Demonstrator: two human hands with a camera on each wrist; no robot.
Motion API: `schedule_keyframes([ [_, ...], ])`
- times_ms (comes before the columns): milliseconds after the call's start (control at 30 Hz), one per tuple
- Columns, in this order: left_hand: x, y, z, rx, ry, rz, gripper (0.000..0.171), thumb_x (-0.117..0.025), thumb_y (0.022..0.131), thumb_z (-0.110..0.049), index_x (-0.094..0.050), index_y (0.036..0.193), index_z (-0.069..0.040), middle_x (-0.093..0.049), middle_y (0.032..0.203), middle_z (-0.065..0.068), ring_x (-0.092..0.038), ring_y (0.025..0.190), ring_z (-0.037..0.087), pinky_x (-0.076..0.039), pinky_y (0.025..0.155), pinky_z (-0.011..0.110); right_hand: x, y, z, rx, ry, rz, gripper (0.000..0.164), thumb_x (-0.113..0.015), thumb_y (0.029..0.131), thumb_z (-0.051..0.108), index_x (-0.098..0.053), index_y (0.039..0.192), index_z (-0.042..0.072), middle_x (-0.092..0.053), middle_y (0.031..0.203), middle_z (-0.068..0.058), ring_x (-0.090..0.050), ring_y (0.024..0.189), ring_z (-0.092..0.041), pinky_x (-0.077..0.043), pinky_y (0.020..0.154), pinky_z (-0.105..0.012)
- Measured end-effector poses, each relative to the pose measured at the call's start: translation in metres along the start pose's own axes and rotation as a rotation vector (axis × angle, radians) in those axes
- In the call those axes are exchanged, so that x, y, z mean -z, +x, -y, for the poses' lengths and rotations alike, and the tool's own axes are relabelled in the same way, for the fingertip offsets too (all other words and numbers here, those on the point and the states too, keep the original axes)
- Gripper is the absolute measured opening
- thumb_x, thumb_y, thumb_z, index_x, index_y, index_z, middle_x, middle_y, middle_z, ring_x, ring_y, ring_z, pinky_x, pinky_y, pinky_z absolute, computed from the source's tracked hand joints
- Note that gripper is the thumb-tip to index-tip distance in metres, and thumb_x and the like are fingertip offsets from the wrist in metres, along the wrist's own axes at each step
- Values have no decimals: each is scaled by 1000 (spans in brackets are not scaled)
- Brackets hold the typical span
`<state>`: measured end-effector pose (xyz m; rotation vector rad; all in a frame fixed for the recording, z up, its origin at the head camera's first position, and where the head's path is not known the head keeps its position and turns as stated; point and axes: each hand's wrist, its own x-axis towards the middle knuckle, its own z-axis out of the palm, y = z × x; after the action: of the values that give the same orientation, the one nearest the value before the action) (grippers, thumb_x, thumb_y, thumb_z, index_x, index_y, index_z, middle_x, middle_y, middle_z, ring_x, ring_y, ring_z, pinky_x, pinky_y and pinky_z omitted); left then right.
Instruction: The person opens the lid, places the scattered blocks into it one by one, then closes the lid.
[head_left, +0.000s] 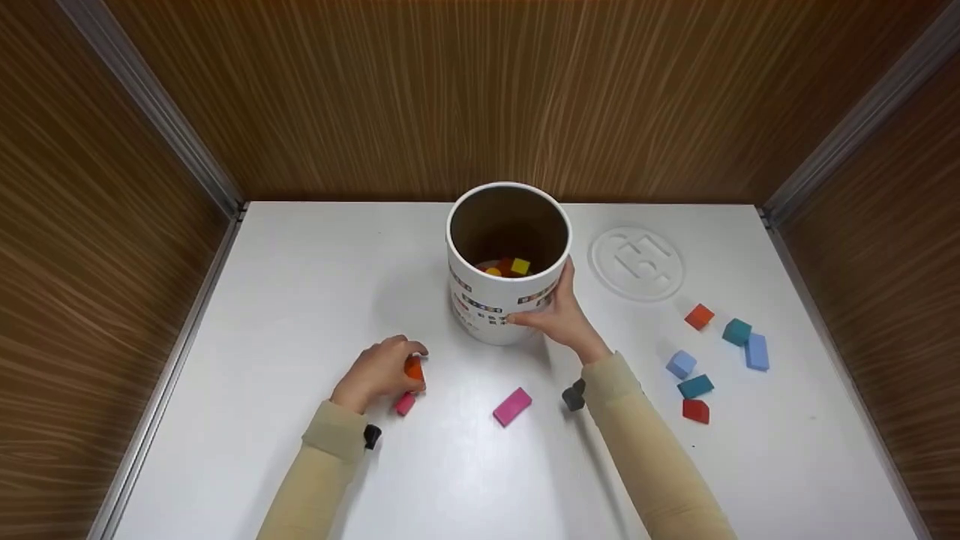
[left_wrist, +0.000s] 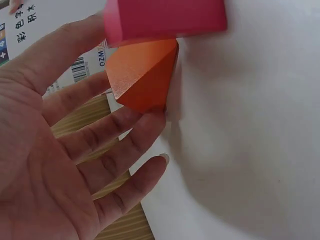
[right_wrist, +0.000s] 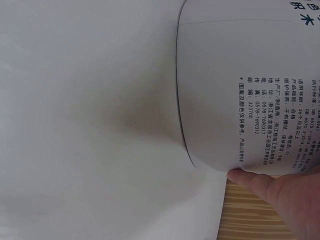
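My left hand [head_left: 379, 371] is low over the table on the left, its thumb and fingers around an orange block [head_left: 414, 367]. Slanted faces of this block show in the left wrist view, with fingertips at its lower edge. Right beside it lies a small pink block [head_left: 405, 405], which partly covers the thumb tip in that view. My right hand [head_left: 559, 319] grips the right side of a tall white printed bucket [head_left: 495, 331], thumb across the front. The bucket stands upright, uncovered; inside are several blocks, among them a yellow one [head_left: 520, 266].
A longer magenta block [head_left: 512, 407] lies between my forearms. On the right are several scattered blocks, including an orange cube [head_left: 700, 316], a light blue block [head_left: 757, 352] and a red one [head_left: 696, 411]. A clear round lid [head_left: 637, 264] lies behind them. Wood-grain panels [head_left: 375, 97] enclose the table.
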<state>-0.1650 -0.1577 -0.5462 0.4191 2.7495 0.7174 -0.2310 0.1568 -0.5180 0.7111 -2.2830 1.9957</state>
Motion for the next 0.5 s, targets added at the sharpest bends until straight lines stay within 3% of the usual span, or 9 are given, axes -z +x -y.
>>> schedule_keyframes([
  [500,-6,3,2,-34,26,3,28,-82,78,-8,-73,105,-7,-57,96,6,-58,85,24,-53,82,38,0,-1,4,-48,-30,-4,133,-89,66,1,11,152,9,-8,157,-23,-19,140,-43,-12,117,-54],
])
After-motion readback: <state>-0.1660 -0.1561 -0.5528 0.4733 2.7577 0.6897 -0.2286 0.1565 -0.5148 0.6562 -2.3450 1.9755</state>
